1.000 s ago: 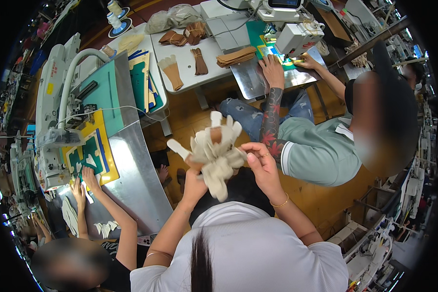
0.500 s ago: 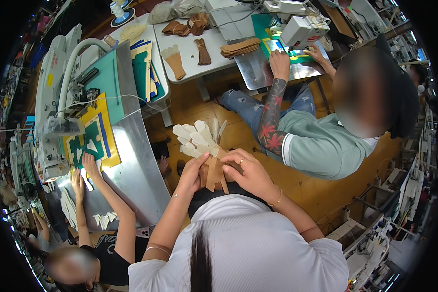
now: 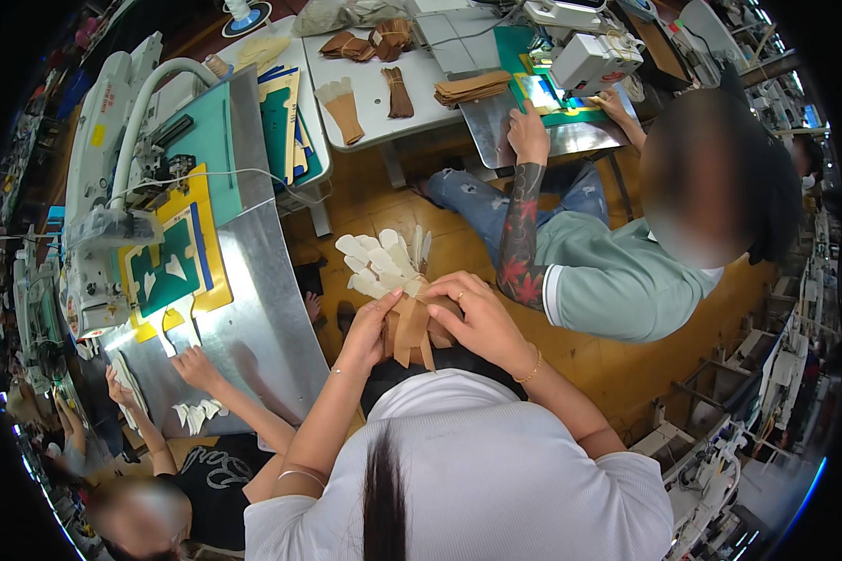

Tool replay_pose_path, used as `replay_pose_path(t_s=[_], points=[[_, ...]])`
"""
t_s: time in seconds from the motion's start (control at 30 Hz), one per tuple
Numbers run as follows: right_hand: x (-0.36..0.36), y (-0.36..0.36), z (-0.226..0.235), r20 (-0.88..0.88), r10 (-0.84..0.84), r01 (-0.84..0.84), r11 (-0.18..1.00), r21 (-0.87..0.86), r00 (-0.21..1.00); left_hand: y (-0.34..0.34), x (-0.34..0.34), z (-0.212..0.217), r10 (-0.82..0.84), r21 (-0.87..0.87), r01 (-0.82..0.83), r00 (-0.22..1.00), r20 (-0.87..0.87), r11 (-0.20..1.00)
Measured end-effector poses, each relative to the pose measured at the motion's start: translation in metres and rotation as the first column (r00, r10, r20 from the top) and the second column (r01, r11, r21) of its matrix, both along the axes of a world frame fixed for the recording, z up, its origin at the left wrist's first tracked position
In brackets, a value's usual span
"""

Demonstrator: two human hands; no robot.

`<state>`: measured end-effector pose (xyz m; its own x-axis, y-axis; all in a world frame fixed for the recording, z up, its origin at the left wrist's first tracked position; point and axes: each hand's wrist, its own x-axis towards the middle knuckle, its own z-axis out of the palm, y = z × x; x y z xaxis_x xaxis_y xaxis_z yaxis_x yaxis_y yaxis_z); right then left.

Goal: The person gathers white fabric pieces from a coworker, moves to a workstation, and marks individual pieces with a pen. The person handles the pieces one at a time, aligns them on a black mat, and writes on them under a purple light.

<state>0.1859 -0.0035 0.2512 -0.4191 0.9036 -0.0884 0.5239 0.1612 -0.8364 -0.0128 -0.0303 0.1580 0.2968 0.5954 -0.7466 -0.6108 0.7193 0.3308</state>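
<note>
In front of my waist I hold a bundle of flat cut pieces (image 3: pixel 408 327), with tan strips at the bottom and cream, finger-shaped ends (image 3: pixel 381 260) fanned out at the top. My left hand (image 3: pixel 374 324) grips its left side, thumb pressed on the front near where cream meets tan. From the right, my right hand (image 3: pixel 477 321) closes on the bundle, fingers bent over the upper tan part and thumb below them. The palms and the back of the bundle are hidden.
At left, a person in black sits by a sewing machine (image 3: pixel 112 243) with a yellow-and-green template (image 3: pixel 173 262). A person in pale green works at another machine (image 3: pixel 585 61). The white table (image 3: pixel 370 79) ahead bears brown bundles (image 3: pixel 397 92) and a similar cream-and-tan piece (image 3: pixel 341 107).
The person at left has drawn both hands back from the template toward the near side of the metal table. My hands keep hold of the bundle with little visible change.
</note>
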Motion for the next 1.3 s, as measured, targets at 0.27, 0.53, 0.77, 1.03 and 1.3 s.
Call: replay_pose_path(t_s=[0.27, 0.53, 0.77, 1.03, 1.3], points=[[-0.013, -0.009, -0.005, 0.08, 0.074, -0.075, 0.997, 0.006, 0.994, 0.001, -0.005, -0.002, 0.009, -0.003, -0.009, 1.0, 0.024, 1.0], [-0.014, -0.013, -0.014, 0.099, 0.077, -0.082, 0.995, 0.049, 0.992, 0.001, -0.009, -0.009, -0.03, 0.036, 0.029, 0.999, 0.029, 0.999], [-0.016, -0.01, -0.01, 0.125, 0.127, -0.135, 0.989, 0.057, 0.984, 0.002, -0.01, -0.007, -0.03, 0.013, 0.029, 0.999, 0.025, 0.999], [-0.019, -0.011, -0.014, 0.138, 0.15, -0.163, 0.982, 0.094, 0.979, 0.001, -0.012, -0.006, 0.023, 0.0, -0.023, 0.999, 0.026, 1.0], [-0.02, -0.008, -0.013, 0.162, 0.178, -0.193, 0.978, 0.083, 0.971, 0.005, -0.014, -0.006, -0.011, -0.019, 0.011, 1.0, 0.007, 1.0]])
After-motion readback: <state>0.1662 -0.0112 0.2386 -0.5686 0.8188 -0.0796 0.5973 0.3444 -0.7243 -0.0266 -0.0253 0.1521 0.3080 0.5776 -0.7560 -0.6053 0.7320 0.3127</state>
